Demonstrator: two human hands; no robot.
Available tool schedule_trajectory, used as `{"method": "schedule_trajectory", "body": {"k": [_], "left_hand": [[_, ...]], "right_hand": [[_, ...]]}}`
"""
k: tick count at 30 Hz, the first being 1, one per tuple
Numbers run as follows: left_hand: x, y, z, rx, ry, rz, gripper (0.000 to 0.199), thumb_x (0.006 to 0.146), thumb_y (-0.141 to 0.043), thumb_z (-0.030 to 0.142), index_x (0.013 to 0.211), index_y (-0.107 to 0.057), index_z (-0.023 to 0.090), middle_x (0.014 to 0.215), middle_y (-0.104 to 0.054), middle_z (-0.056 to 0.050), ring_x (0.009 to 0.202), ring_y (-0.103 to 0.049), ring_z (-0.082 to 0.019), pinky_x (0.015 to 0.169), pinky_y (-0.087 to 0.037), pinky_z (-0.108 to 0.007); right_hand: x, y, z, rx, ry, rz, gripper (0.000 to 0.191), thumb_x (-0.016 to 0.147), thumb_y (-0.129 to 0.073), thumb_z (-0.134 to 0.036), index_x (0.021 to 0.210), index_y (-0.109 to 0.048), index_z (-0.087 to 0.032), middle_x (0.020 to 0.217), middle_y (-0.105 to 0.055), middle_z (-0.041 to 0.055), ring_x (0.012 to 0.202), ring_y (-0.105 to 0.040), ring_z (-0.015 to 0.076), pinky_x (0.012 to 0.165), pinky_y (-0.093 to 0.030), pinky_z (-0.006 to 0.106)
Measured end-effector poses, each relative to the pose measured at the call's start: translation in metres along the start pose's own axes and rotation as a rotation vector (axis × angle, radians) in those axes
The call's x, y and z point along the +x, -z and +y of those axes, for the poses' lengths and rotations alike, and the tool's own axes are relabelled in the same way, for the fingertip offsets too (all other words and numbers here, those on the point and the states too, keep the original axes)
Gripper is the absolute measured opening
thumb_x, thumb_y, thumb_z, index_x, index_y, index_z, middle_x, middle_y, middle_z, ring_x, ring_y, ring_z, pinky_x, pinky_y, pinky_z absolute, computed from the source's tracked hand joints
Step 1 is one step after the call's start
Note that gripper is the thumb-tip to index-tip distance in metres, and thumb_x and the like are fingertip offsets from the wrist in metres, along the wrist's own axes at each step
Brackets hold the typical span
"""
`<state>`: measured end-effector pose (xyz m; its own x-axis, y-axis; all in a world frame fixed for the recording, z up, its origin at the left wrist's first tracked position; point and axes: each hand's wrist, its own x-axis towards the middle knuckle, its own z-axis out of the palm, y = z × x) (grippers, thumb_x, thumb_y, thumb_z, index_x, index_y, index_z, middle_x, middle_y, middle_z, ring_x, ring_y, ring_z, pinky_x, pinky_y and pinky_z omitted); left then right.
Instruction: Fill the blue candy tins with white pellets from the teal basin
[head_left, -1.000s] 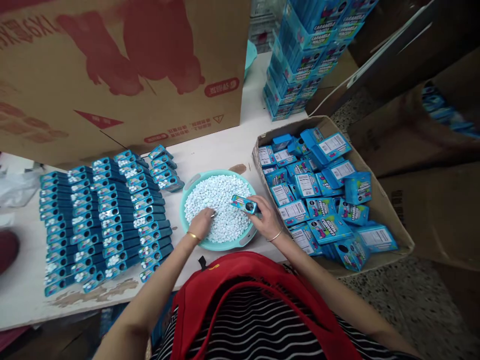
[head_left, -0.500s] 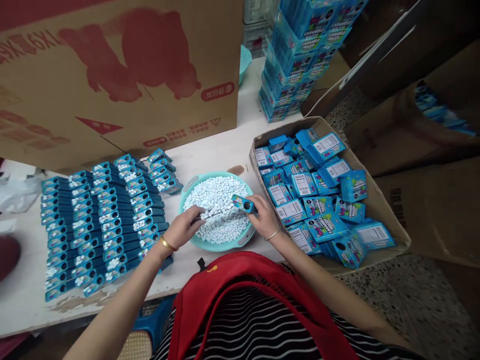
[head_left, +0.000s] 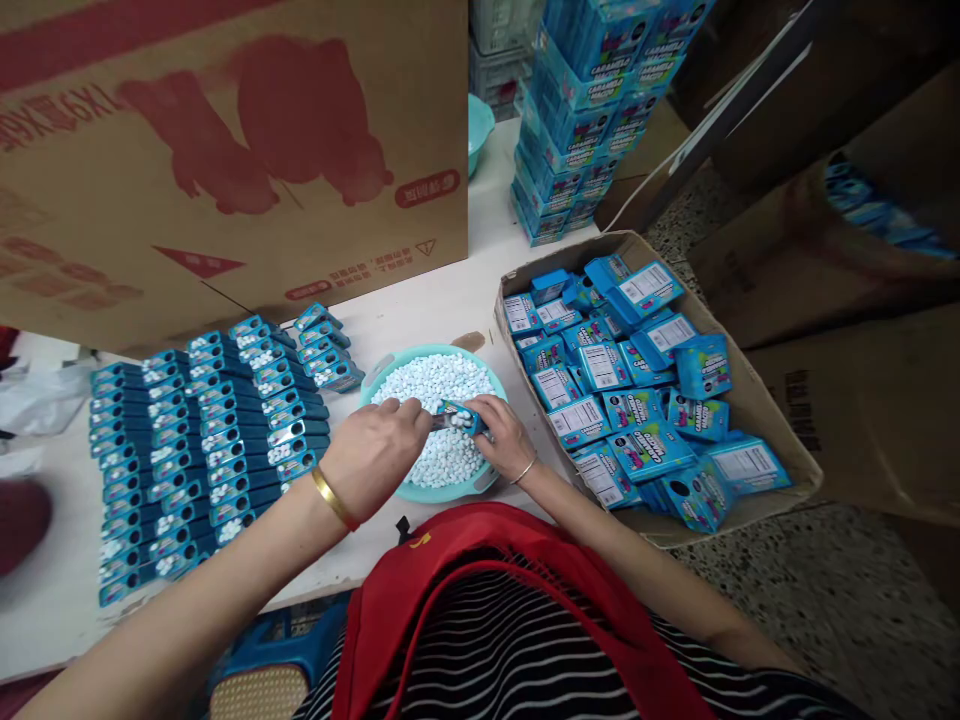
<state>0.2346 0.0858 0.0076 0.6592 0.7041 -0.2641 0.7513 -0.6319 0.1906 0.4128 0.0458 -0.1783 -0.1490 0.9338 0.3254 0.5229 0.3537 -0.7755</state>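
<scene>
A small blue candy box [head_left: 457, 417] is held over a teal basin [head_left: 390, 366] full of small white candies [head_left: 442, 385]. My right hand [head_left: 504, 436] grips the box's right end. My left hand [head_left: 379, 455], with a gold bangle at the wrist, is closed against the box's left end; whether it holds candies I cannot tell. To the left of the basin, rows of several open blue boxes [head_left: 217, 440] with white candies inside lie on the white table [head_left: 435, 300].
A cardboard carton [head_left: 772, 420] at the right holds several loose blue boxes [head_left: 637, 400]. A tall stack of blue display packs [head_left: 592, 110] stands at the back. A large printed cardboard box [head_left: 225, 150] fills the back left. Brown cartons stand on the floor at the right.
My left hand came up out of the candies and met the left end of the small box. My right hand brought the box lower and to the left, over the basin's middle.
</scene>
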Motion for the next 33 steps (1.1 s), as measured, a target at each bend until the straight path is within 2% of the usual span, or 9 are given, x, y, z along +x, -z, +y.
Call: {"method": "schedule_trajectory", "body": {"k": [3, 6, 11, 15, 18, 21, 25, 28, 33], "left_hand": [[-0.006, 0.005, -0.005, 0.103, -0.018, -0.023, 0.024, 0.088, -0.036, 0.013, 0.087, -0.059, 0.021, 0.082, -0.057, -0.008, 0.076, -0.055, -0.022, 0.071, -0.046, -0.037], [-0.017, -0.015, -0.037, 0.171, 0.106, -0.007, 0.02, 0.089, -0.039, 0.017, 0.097, -0.058, 0.02, 0.09, -0.058, -0.009, 0.082, -0.056, -0.024, 0.071, -0.046, -0.037], [-0.028, -0.114, -0.092, -0.033, 0.344, -0.15, 0.016, 0.083, -0.044, 0.011, 0.086, -0.059, 0.017, 0.086, -0.059, -0.009, 0.079, -0.058, -0.022, 0.072, -0.046, -0.035], [-0.007, -0.188, -0.083, -0.226, 0.331, -0.092, 0.019, 0.085, -0.044, 0.014, 0.098, -0.057, 0.019, 0.098, -0.06, -0.009, 0.091, -0.058, -0.022, 0.08, -0.047, -0.034], [0.009, -0.212, -0.069, -0.3, 0.323, -0.043, 0.022, 0.087, -0.043, 0.018, 0.107, -0.054, 0.018, 0.108, -0.058, -0.011, 0.099, -0.058, -0.023, 0.085, -0.047, -0.036], [0.013, -0.217, -0.069, -0.388, 0.302, -0.015, 0.024, 0.088, -0.043, 0.02, 0.11, -0.051, 0.018, 0.109, -0.059, -0.009, 0.099, -0.059, -0.022, 0.087, -0.047, -0.035], [0.001, -0.205, -0.077, -0.511, 0.242, 0.023, 0.024, 0.089, -0.045, 0.029, 0.11, -0.051, 0.018, 0.105, -0.061, -0.007, 0.095, -0.059, -0.019, 0.086, -0.047, -0.032], [-0.011, -0.18, -0.079, -0.602, 0.162, 0.101, 0.026, 0.09, -0.046, 0.035, 0.109, -0.051, 0.018, 0.101, -0.06, -0.007, 0.093, -0.058, -0.019, 0.084, -0.047, -0.032], [-0.025, -0.116, -0.072, -0.528, 0.051, 0.142, 0.025, 0.092, -0.045, 0.034, 0.109, -0.052, 0.017, 0.096, -0.059, -0.007, 0.089, -0.056, -0.017, 0.082, -0.047, -0.03]], "right_hand": [[-0.001, 0.001, 0.0, 0.012, -0.007, 0.006, 0.056, 0.07, -0.046, -0.005, 0.123, -0.052, -0.023, 0.114, -0.054, 0.0105, 0.111, -0.052, 0.0268, 0.097, -0.046, 0.046], [-0.001, 0.005, 0.001, 0.031, -0.025, 0.027, 0.053, 0.071, -0.046, -0.005, 0.121, -0.052, -0.023, 0.115, -0.054, 0.0107, 0.112, -0.053, 0.0262, 0.098, -0.045, 0.044], [-0.001, 0.02, 0.003, 0.057, -0.104, 0.08, 0.045, 0.077, -0.051, -0.011, 0.12, -0.052, -0.024, 0.115, -0.055, 0.01, 0.111, -0.054, 0.0261, 0.098, -0.046, 0.044], [0.0, 0.028, 0.005, 0.051, -0.141, 0.095, 0.038, 0.081, -0.054, -0.017, 0.118, -0.054, -0.024, 0.113, -0.055, 0.0096, 0.109, -0.055, 0.026, 0.096, -0.046, 0.043], [0.0, 0.029, 0.007, 0.055, -0.157, 0.126, 0.033, 0.083, -0.056, -0.022, 0.116, -0.055, -0.024, 0.112, -0.056, 0.0094, 0.107, -0.055, 0.0254, 0.095, -0.046, 0.042], [0.0, 0.027, 0.008, 0.064, -0.176, 0.159, 0.03, 0.085, -0.058, -0.029, 0.114, -0.055, -0.024, 0.109, -0.057, 0.0087, 0.105, -0.056, 0.0251, 0.094, -0.047, 0.042], [-0.002, 0.027, 0.01, 0.066, -0.163, 0.187, 0.03, 0.085, -0.06, -0.033, 0.112, -0.056, -0.023, 0.107, -0.058, 0.0084, 0.103, -0.057, 0.0244, 0.091, -0.048, 0.042], [-0.004, 0.028, 0.011, 0.054, -0.147, 0.183, 0.03, 0.085, -0.059, -0.03, 0.113, -0.055, -0.022, 0.108, -0.058, 0.0087, 0.104, -0.056, 0.0247, 0.092, -0.048, 0.042], [-0.004, 0.023, 0.01, 0.025, -0.126, 0.138, 0.035, 0.082, -0.055, -0.019, 0.117, -0.054, -0.023, 0.112, -0.055, 0.0096, 0.106, -0.055, 0.0251, 0.093, -0.048, 0.042]]}}
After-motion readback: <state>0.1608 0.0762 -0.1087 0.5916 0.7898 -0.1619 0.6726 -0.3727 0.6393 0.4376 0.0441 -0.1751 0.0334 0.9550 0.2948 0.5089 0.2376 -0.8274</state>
